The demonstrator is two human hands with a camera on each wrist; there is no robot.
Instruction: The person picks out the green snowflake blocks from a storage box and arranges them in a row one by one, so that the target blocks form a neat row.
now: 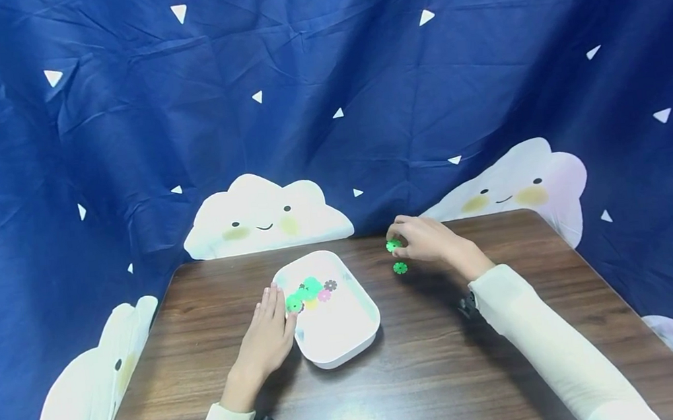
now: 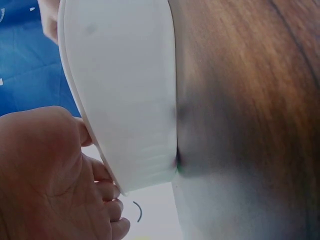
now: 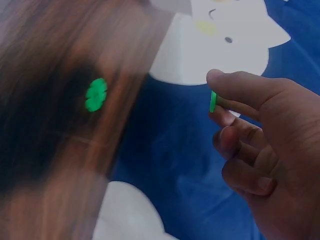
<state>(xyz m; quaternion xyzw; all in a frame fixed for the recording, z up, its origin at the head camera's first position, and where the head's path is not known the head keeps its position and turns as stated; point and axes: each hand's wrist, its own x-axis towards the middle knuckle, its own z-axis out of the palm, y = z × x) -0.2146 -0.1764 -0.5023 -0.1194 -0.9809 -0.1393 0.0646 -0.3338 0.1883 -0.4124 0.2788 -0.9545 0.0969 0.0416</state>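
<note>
Left hand (image 1: 266, 338) lies flat w/ straight fingers against the white tray (image 1: 349, 344) on the worktop (image 1: 450, 375). Right hand (image 1: 427, 238) pinches a green flower disc (image 1: 393, 245) right of the tray; a second green disc (image 1: 400, 268) lies just below it, nearer the right hand.

Head view: looked forward and down from above, taking in the whole table (image 1: 425, 377). Left wrist view: sat very close beside the white tray (image 2: 120, 95), also seen from the head. Right wrist view: looked along the fingers (image 3: 240, 92), close, sharing the green disc (image 3: 95, 94).
</note>
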